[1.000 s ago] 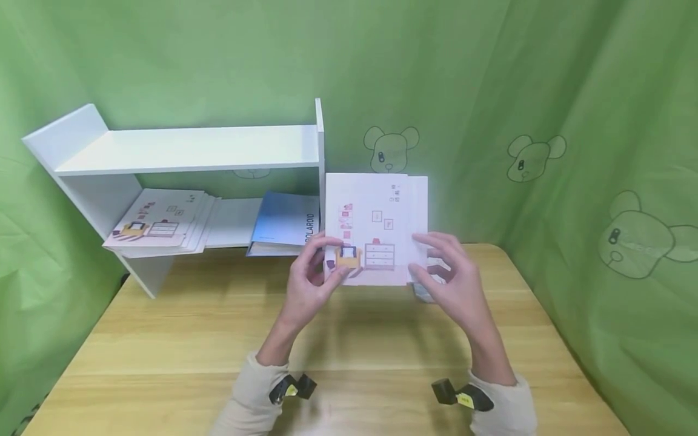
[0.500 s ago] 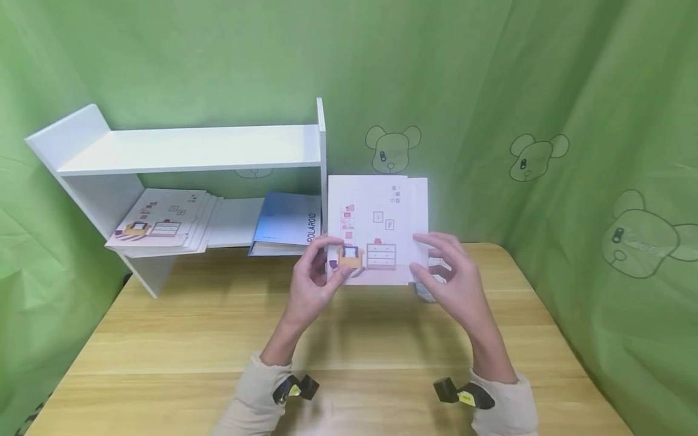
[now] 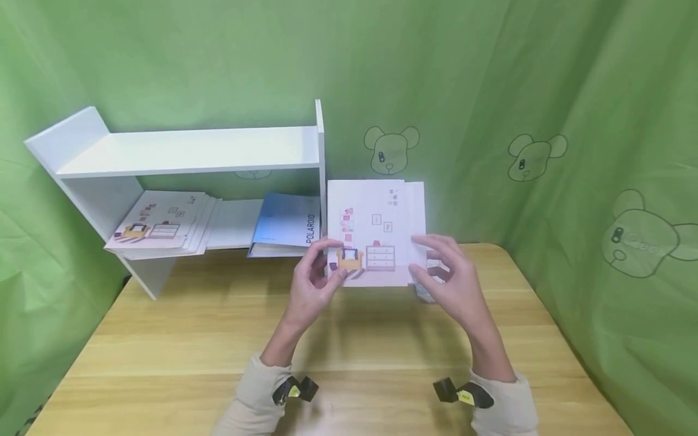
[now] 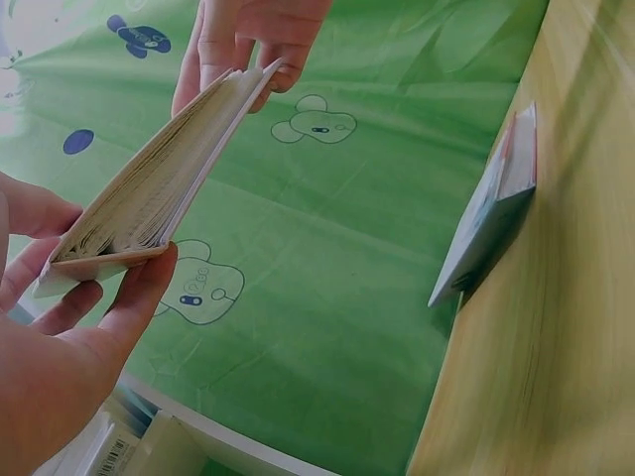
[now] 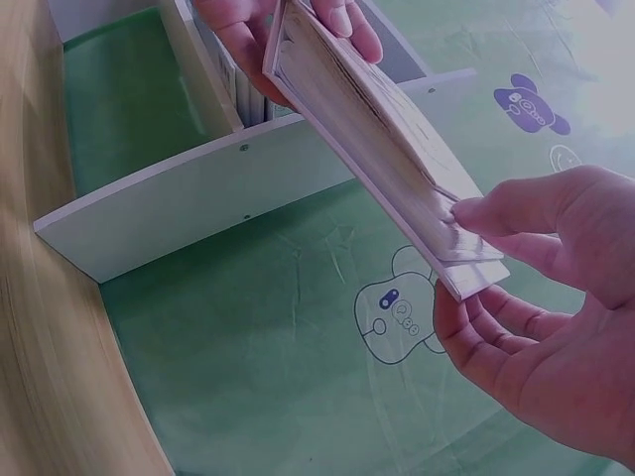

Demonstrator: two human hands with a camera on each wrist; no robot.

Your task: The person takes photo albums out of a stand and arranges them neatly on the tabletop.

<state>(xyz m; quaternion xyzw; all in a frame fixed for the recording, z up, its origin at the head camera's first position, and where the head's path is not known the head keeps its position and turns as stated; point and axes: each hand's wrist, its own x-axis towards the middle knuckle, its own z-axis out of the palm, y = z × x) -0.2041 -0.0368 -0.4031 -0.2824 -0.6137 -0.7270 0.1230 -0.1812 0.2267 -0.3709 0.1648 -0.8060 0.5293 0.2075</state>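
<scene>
A white book point(image 3: 376, 206) with a drawn armchair and dresser on its cover is held up above the table in the head view. My left hand point(image 3: 311, 281) pinches its lower left edge, thumb on the cover. On the other side, my right hand point(image 3: 455, 275) pinches the lower right edge, where a back cover juts past the front one. The left wrist view shows the book point(image 4: 149, 174) from its lower edge, its pages fanned slightly apart. Seen from the right wrist, loose pages point(image 5: 387, 129) lie between the covers, with the right thumb pressing near their edge.
A white two-tier shelf point(image 3: 188, 151) stands at the left. Its lower board carries a stack of similar white books point(image 3: 158, 221) and a blue POLAROID album point(image 3: 286, 221). Behind the held book, another book point(image 4: 496, 213) rests on the wooden table point(image 3: 376, 345). Green curtain point(image 3: 452, 79) encloses the back and sides.
The book's top edge has dipped slightly in the head view. Both hands keep their hold and stay nearly in place.
</scene>
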